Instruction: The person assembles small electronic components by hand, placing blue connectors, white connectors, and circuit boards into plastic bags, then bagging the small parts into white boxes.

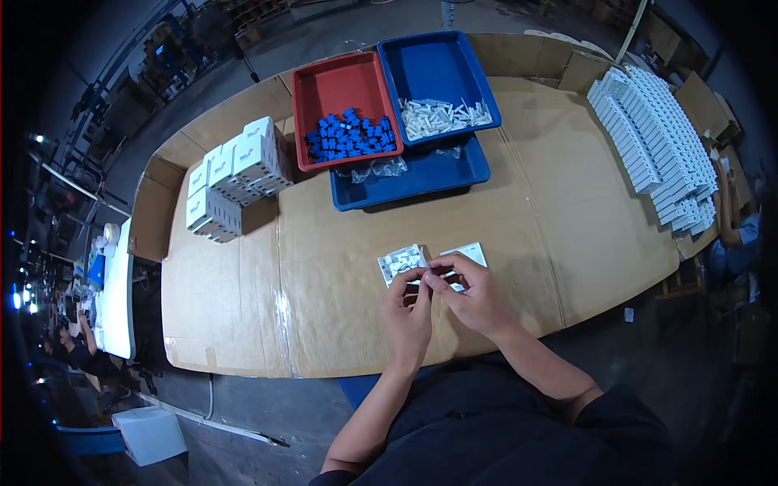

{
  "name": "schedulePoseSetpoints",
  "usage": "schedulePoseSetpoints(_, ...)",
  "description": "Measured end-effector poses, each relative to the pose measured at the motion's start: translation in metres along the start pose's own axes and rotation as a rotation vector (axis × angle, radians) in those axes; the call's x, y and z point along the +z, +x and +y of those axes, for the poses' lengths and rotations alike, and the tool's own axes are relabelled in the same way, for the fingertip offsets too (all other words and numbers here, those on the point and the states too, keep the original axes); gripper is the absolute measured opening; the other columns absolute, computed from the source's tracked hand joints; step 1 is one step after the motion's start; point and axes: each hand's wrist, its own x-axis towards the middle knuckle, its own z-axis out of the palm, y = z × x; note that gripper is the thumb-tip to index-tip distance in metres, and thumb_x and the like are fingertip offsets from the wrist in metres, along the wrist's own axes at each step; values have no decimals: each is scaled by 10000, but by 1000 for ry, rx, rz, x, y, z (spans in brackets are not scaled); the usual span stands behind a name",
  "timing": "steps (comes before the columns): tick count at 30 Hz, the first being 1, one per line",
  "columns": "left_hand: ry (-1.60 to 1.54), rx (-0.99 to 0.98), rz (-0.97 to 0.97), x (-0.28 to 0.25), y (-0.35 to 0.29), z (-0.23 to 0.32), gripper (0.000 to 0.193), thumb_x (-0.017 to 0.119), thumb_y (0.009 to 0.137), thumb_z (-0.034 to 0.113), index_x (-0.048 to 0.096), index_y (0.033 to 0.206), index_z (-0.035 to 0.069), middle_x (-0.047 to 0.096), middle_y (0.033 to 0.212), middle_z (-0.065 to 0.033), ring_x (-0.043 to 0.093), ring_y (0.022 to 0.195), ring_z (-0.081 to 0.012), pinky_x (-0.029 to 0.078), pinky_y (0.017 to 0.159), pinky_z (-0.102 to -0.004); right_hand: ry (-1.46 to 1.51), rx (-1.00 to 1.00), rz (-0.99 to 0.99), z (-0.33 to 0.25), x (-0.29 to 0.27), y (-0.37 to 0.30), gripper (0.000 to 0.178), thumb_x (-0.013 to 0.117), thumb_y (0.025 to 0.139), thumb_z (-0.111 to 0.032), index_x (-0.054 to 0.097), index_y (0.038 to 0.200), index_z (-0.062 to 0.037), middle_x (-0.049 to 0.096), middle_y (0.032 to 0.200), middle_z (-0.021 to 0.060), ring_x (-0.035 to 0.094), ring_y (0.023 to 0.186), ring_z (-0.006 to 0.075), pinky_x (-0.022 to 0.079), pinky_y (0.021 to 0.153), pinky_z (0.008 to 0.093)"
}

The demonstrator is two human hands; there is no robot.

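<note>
My left hand [407, 314] and my right hand [472, 298] meet at the fingertips over the near middle of the cardboard-topped table. Both are closed in a pinch; what sits between the fingers is too small and covered to make out. Just beyond the left fingers lies an open white plastic housing [399, 261] with small white parts inside. Partly hidden behind the right hand is a flat white piece [472, 252], perhaps a cover.
Blue clips fill the front of a red tray [340, 77]; a blue tray [429, 69] holds white plugs, above another blue tray [356, 194] with clear plastic. White boxes [215, 215] are stacked at left, white housings [648, 138] in rows at right. Cardboard walls [227, 113] edge the far side.
</note>
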Motion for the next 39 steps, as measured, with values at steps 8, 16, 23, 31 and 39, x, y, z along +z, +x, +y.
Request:
schedulePoseSetpoints(8,367,282,-76,-5,5,4,209,628,960,-85,685,1142,2,703,991,-92,688,807,-159,536,708,-286,115,239,19,9,-5,2,231,790,943,-116,701,1100,29,740,989,69,708,912,125,604,797,273)
schedulePoseSetpoints(16,369,284,-13,-1,5,7,122,730,924,-14,697,1040,5,689,956,-98,686,789,-186,521,641,-307,241,287,26,23,-11,2,163,718,989,-75,712,1104,41,736,989,73,731,839,125,622,749,260)
schedulePoseSetpoints(23,431,378,45,-4,1,0,86,755,905,6,691,960,24,687,894,-59,651,736,-127,489,645,-277,-106,-32,220,11,0,0,117,673,984,-9,698,1080,53,725,976,118,751,749,183,639,713,301)
schedulePoseSetpoints(31,-246,-165,-88,-12,6,0,314,594,1084,313,709,1127,25,699,932,-6,602,723,-79,463,639,-245,-255,-330,109,12,-12,1,219,719,859,118,722,1044,2,671,1168,126,731,974,222,637,802,290)
schedulePoseSetpoints(39,-319,-184,-7,-9,4,2,297,664,1055,299,740,1073,13,651,835,21,546,708,-57,463,636,-244,220,99,-76,5,-10,-4,133,703,944,41,694,1066,-10,641,1240,63,665,1055,135,580,864,269)
